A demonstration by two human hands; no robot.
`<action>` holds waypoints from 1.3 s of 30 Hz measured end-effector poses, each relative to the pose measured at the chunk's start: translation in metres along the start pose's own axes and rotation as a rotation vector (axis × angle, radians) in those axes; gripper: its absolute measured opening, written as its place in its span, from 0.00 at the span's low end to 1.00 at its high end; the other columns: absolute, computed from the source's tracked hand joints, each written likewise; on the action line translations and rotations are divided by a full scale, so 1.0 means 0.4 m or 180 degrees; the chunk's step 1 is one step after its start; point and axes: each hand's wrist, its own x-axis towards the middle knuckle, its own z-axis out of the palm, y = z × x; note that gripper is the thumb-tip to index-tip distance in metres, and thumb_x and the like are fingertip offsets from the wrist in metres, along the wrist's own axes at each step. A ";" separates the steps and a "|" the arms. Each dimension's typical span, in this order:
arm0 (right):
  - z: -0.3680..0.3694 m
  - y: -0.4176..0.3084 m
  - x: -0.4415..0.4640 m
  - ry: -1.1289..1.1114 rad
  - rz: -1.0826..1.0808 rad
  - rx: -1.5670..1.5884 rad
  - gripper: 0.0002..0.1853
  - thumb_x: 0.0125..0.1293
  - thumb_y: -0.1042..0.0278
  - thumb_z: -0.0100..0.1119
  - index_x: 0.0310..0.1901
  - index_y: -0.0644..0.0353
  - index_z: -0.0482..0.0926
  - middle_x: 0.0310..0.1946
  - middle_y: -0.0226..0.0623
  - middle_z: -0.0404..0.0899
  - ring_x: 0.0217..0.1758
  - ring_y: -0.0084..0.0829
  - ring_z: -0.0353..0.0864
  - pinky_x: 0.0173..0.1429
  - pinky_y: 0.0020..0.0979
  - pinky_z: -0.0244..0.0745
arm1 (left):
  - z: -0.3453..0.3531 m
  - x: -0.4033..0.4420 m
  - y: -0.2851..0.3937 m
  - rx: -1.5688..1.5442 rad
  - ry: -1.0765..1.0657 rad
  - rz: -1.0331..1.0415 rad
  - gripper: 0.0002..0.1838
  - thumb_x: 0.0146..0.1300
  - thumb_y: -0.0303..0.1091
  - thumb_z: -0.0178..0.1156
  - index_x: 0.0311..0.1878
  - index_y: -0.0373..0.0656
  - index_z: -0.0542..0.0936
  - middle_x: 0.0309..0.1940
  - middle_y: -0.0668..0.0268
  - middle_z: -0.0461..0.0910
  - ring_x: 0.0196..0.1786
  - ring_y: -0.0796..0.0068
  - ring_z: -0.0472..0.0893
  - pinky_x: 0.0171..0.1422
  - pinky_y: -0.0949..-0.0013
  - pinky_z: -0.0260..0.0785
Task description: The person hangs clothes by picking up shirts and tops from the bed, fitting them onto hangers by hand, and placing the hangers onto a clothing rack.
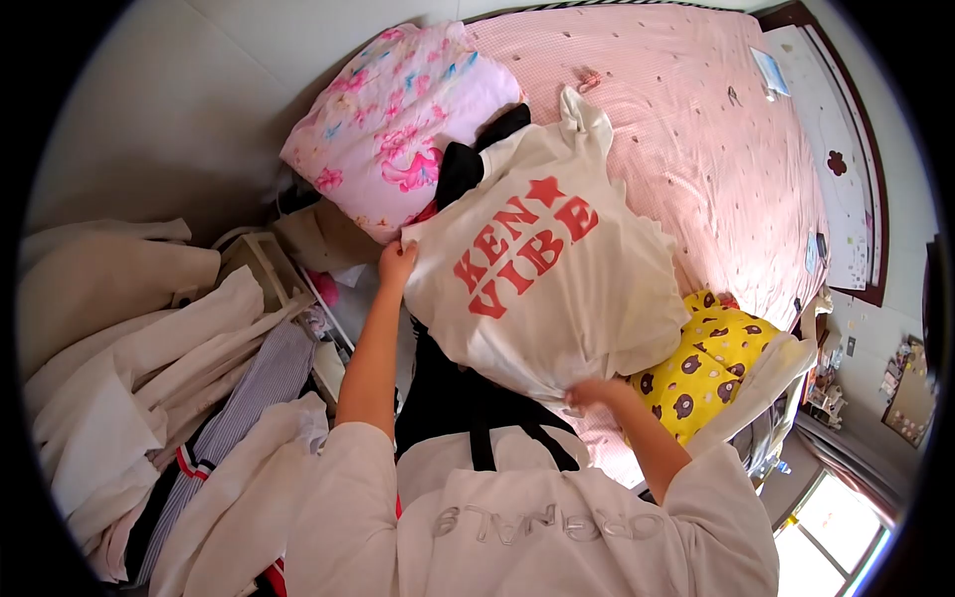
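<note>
A cream T-shirt [557, 289] with red letters and a red star is spread out in front of me, partly over the bed edge. My left hand [398, 263] pinches its left edge, fingers closed on the fabric. At the near edge, my right hand [594, 394] grips the cloth; it is slightly blurred and its fingertips are partly hidden. A black cloth [463, 171] shows beyond the shirt's upper left side. The floral pink pillow [398, 119] lies behind it, and a yellow bear-print cushion [701, 373] sits right of the shirt.
The bed has a pink sheet [696, 129] with small items on it. Many garments [149, 368] hang or pile at the left, by a cream frame [264, 264]. A white headboard [821, 149] with dark trim stands at right, and a window [831, 532] lies lower right.
</note>
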 end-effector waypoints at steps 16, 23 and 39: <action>-0.923 -0.394 0.081 0.3901 -0.0903 -0.2483 0.09 0.51 0.70 0.52 0.36 0.54 0.74 0.38 0.32 0.74 0.48 0.34 0.70 0.47 0.35 0.66 | -0.024 -0.095 0.145 0.0783 0.1589 0.1142 0.13 0.56 0.39 0.54 0.24 0.38 0.76 0.22 0.53 0.74 0.29 0.50 0.74 0.34 0.55 0.66; -0.881 -0.339 0.019 0.3708 -0.1138 -0.1537 0.09 0.53 0.70 0.51 0.37 0.58 0.70 0.33 0.45 0.76 0.40 0.44 0.75 0.45 0.40 0.69 | -0.025 -0.169 0.200 0.0130 0.1874 0.0684 0.11 0.61 0.39 0.50 0.32 0.39 0.72 0.26 0.52 0.75 0.31 0.50 0.75 0.33 0.55 0.66; -0.709 -0.415 -0.418 0.3580 -0.2064 -0.1293 0.13 0.54 0.70 0.53 0.41 0.62 0.68 0.33 0.47 0.74 0.39 0.45 0.73 0.43 0.37 0.66 | -0.167 -0.388 0.288 -0.1237 0.1534 0.1036 0.11 0.55 0.35 0.58 0.33 0.35 0.76 0.23 0.69 0.75 0.28 0.81 0.71 0.34 0.75 0.64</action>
